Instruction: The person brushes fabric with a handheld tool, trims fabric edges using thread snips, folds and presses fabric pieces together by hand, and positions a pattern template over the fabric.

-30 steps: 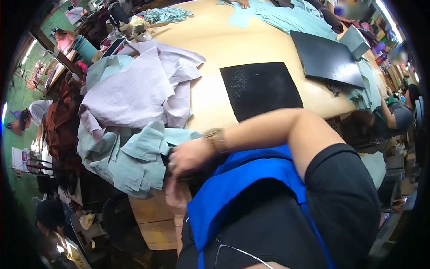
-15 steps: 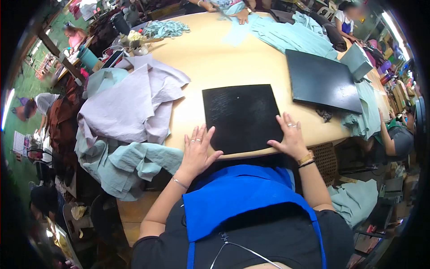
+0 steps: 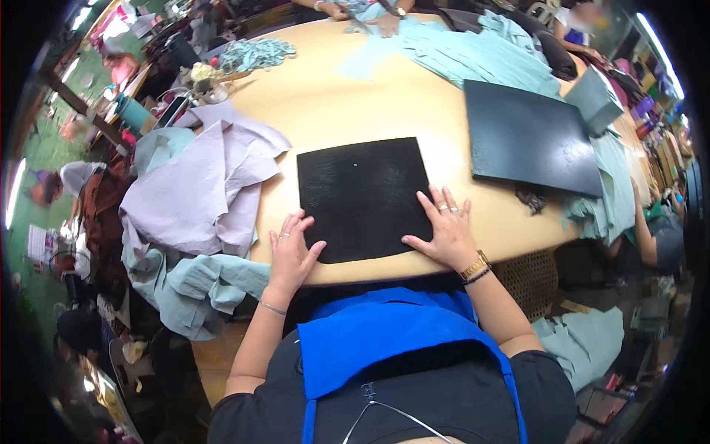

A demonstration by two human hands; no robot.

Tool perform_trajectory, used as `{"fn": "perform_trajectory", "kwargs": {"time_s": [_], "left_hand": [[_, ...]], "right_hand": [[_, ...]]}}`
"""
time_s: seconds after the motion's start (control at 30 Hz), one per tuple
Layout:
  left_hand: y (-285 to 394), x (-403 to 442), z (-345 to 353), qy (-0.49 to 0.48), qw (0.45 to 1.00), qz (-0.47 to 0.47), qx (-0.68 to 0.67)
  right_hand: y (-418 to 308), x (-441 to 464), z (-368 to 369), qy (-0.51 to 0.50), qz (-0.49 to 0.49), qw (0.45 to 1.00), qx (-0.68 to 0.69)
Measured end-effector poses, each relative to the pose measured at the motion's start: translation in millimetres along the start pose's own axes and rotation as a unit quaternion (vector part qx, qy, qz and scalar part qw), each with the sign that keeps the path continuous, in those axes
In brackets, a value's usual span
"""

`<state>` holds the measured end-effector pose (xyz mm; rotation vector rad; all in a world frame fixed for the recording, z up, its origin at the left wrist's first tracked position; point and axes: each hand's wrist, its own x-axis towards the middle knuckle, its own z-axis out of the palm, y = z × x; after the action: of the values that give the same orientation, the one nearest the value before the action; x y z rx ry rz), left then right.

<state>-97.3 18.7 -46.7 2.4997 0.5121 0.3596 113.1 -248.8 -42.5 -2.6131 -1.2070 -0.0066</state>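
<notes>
A flat black square panel (image 3: 362, 200) lies on the pale tabletop (image 3: 355, 111) in front of me, with a small light speck near its far edge. At its near left corner is my left hand (image 3: 293, 248), open, thumb and fingers apart along the edge. My right hand (image 3: 445, 228) is open too, fingers spread beside the right edge and thumb at the panel's near right side. Both palms are down and neither hand grasps anything. A strip of tabletop shows between the panel and the table's near edge.
Lilac cloth (image 3: 196, 181) and pale green cloth (image 3: 214, 277) lie at the left. A larger dark board (image 3: 529, 140) rests at the right, near a grey-green block (image 3: 595, 100). More green cloth (image 3: 473, 55) covers the far side, where another person's hands (image 3: 384, 24) work.
The black panel has shifted left and slightly away from the table's near edge, with both hands moving along beside it. The head view has also turned a little.
</notes>
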Motion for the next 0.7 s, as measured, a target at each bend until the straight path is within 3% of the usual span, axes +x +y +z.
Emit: {"fn": "perform_trajectory", "kwargs": {"time_s": [0.03,0.13,0.17,0.27,0.43,0.53,0.67,0.7], "left_hand": [[-2,0,-1,0.052,0.997,0.023,-0.043],[-8,-1,-4,0.047,0.995,0.000,-0.089],[-1,1,1,0.101,0.992,0.003,-0.078],[-4,4,-6,0.060,0.995,0.015,-0.074],[4,10,-50,0.075,0.996,0.052,0.008],[-23,18,-102,0.237,0.968,0.073,0.043],[-96,7,-202,0.345,0.904,-0.079,0.238],[-119,0,-224,0.396,0.877,-0.052,0.268]], "right_hand": [[-1,0,-2,0.000,0.003,1.000,0.005],[-2,0,-4,0.003,0.006,1.000,0.016],[-2,1,-6,-0.001,0.006,1.000,0.016],[-5,2,-9,-0.001,0.007,1.000,0.016],[-5,3,-8,-0.008,0.000,1.000,0.010],[-3,3,-4,-0.013,0.003,1.000,0.016],[-2,3,-3,-0.019,0.001,1.000,0.024],[-2,3,-2,-0.017,-0.001,1.000,0.022]]}}
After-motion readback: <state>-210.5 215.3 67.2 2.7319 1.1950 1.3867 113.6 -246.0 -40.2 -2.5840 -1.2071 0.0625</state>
